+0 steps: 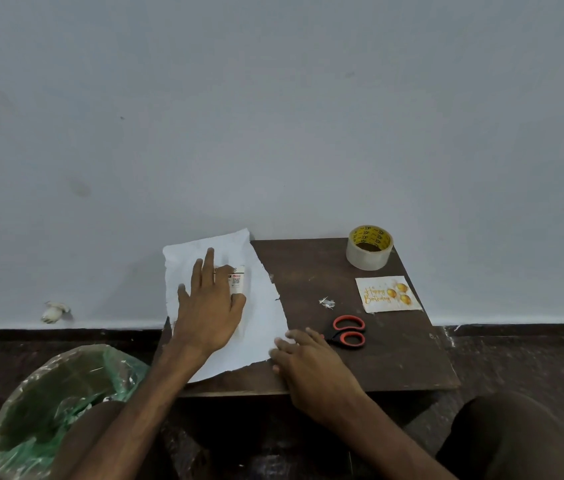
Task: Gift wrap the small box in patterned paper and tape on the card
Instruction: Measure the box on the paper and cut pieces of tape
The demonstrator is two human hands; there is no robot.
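Box [238, 277] lengthwise toward wall [273, 133]

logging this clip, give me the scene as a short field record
left hand: flat on the small box, on the paper
right hand: fingertips at the paper's near right edge
paper: white side up, on the table's left part
tape roll: table's far right corner
card: just in front of the tape roll
scissors: red handles, beside the right hand

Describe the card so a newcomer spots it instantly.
Start at the small dark table against the grey wall. Near its right edge, the card lies flat between the tape roll behind and the orange-handled scissors in front. It alone shows gold balloons and Happy Birthday lettering.
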